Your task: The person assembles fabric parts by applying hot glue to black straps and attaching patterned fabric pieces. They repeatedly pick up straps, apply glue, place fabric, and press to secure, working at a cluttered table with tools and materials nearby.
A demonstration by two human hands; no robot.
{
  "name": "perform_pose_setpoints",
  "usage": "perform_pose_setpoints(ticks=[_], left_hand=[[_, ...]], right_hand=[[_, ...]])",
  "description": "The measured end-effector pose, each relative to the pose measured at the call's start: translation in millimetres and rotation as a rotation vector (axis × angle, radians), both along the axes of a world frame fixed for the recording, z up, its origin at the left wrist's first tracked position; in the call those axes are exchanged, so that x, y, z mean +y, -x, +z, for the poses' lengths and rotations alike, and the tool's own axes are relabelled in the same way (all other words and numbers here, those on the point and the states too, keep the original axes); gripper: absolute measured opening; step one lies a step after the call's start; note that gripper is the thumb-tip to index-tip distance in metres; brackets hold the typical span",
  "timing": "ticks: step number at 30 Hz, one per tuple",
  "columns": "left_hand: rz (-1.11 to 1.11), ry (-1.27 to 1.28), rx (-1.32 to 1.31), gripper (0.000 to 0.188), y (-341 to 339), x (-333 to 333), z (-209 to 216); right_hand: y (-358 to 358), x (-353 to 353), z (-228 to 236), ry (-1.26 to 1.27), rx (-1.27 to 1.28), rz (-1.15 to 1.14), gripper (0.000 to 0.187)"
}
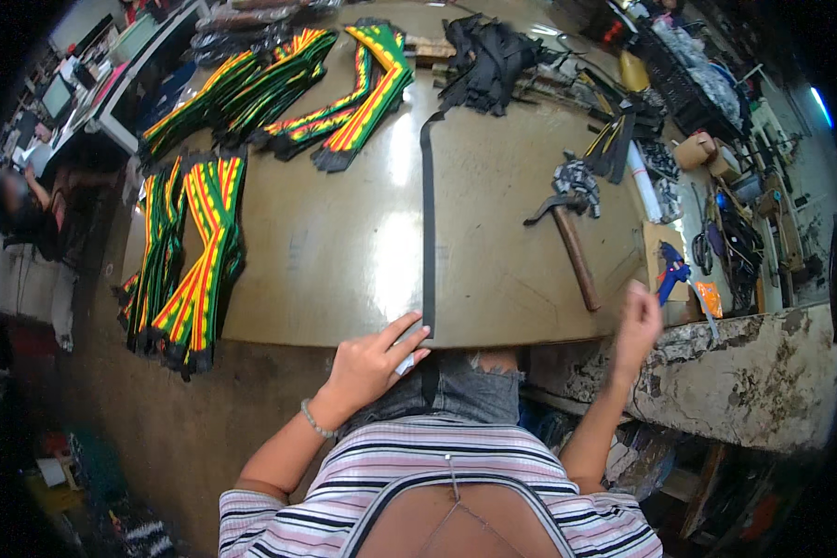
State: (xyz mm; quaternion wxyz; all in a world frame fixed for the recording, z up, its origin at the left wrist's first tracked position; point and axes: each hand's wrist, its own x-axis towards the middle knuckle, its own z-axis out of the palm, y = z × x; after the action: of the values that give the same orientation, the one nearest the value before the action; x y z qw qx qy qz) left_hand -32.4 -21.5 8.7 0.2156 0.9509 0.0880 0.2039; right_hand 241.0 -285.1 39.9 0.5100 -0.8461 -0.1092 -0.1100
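A long black strap (429,214) runs straight down the middle of the table to its near edge. There my left hand (374,365) pinches the strap's near end between its fingers. A small white piece (405,364) shows at those fingertips; its kind is unclear. My right hand (637,324) is raised at the table's right edge, its fingers curled and smeared by motion. Close beside it lies a blue glue gun (672,272); whether they touch is hard to see. A hammer (577,256) with a wooden handle rests on the table left of that hand.
Bundles of green, yellow and red patterned straps (203,251) lie at the left and far left. A heap of black straps (488,65) sits at the far edge. Metal buckles (577,177) are piled by the hammer's head. A person (28,200) sits at far left.
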Motion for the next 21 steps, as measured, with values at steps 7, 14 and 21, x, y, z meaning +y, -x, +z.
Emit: perform_pose_setpoints(ticks=[7,14,21], left_hand=[[-0.018,0.016,-0.045,0.017,-7,-7,-3],[-0.029,0.062,-0.133,0.012,-7,-6,-12],[-0.006,0.122,-0.154,0.012,-9,-8,-13]], right_hand=[[9,196,-27,0.291,-0.453,1.187,0.026],[-6,211,-20,0.313,-0.408,1.073,0.032],[-67,-10,-42,0.167,-0.609,-0.681,0.051]])
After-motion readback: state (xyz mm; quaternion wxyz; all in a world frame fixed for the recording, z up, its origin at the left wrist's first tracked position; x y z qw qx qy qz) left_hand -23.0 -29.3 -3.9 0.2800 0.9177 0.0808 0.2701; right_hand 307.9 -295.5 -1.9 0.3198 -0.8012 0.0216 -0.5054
